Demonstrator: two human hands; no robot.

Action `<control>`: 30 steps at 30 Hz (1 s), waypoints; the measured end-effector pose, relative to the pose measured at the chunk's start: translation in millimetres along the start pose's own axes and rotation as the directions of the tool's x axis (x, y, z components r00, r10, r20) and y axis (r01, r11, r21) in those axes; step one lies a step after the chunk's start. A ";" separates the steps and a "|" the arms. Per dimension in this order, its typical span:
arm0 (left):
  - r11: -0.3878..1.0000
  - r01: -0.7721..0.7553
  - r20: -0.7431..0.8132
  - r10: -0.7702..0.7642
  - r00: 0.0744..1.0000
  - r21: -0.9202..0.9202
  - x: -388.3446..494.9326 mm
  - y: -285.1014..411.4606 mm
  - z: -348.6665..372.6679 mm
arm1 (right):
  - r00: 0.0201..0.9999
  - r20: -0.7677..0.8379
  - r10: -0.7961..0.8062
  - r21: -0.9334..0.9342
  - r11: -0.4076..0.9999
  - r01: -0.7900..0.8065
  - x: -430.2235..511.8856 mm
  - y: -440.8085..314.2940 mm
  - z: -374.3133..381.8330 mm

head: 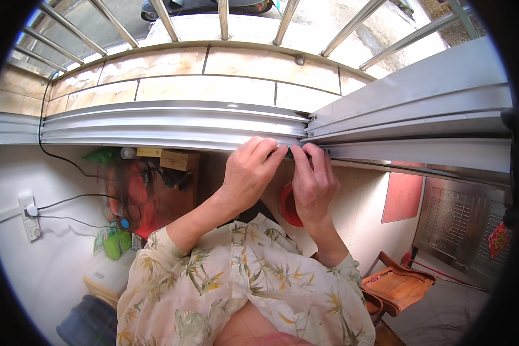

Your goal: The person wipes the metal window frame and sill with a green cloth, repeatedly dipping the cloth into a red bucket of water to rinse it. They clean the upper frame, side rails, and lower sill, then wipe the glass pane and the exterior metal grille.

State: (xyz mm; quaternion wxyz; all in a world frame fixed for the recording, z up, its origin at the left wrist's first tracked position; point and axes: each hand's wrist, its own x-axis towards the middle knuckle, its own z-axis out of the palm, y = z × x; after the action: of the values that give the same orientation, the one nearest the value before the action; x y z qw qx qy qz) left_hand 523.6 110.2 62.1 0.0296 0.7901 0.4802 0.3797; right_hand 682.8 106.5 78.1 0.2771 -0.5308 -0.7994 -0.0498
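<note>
My left hand [250, 171] and my right hand [315, 186] meet at the inner edge of an aluminium window track [177, 125], near its right corner. The fingertips of both hands pinch a small dark green thing [290, 153]. Most of it is hidden behind my fingers, so its kind is unclear. Just right of my right hand, the white metal side of the window frame [415, 149] runs off to the right. Below and between my forearms, a red bucket or basin [290, 207] shows partly behind my right hand.
Metal bars [223, 21] stand beyond the tiled sill [242, 62], with a scooter [207, 6] outside. At left are a wall socket [29, 216] with cables, cardboard boxes [174, 160] and a red bag [155, 220]. A wooden chair [393, 281] and a metal door [454, 220] are at right.
</note>
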 end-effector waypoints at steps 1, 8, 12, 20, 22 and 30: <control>1.000 -0.008 -0.009 0.008 1.000 -0.024 -0.4 -1.9 -0.6 | 1.000 -0.016 0.012 0.022 1.000 -0.011 -1.2 0.3 -0.7; 0.996 -0.092 0.002 0.092 0.996 -0.019 -4.5 0.1 -4.8 | 0.999 0.038 -0.007 0.109 0.994 0.002 -3.5 5.4 -10.5; 0.999 -0.054 0.079 0.053 0.995 0.001 -3.9 5.1 -6.6 | 0.993 0.081 -0.083 0.032 0.996 0.081 2.1 3.8 -11.6; 0.989 0.075 0.067 -0.084 0.994 0.130 -25.8 -29.8 -49.5 | 0.990 0.053 -0.128 0.249 0.962 0.111 23.2 -40.7 15.8; 0.977 0.082 0.020 -0.087 0.996 0.196 -39.4 -54.7 -74.0 | 0.976 0.110 -0.187 0.264 0.952 0.153 32.4 -69.9 31.1; 0.950 0.253 -0.045 -0.249 0.968 0.183 -65.3 -111.7 -152.9 | 0.960 0.054 -0.277 0.349 0.905 0.241 60.0 -160.2 81.3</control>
State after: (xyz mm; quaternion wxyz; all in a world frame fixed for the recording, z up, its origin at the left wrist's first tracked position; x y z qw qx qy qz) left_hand 328.9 70.5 87.4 -0.0019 0.7180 0.6105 0.3344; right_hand 493.7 117.0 73.8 0.3142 -0.3660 -0.8724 0.0794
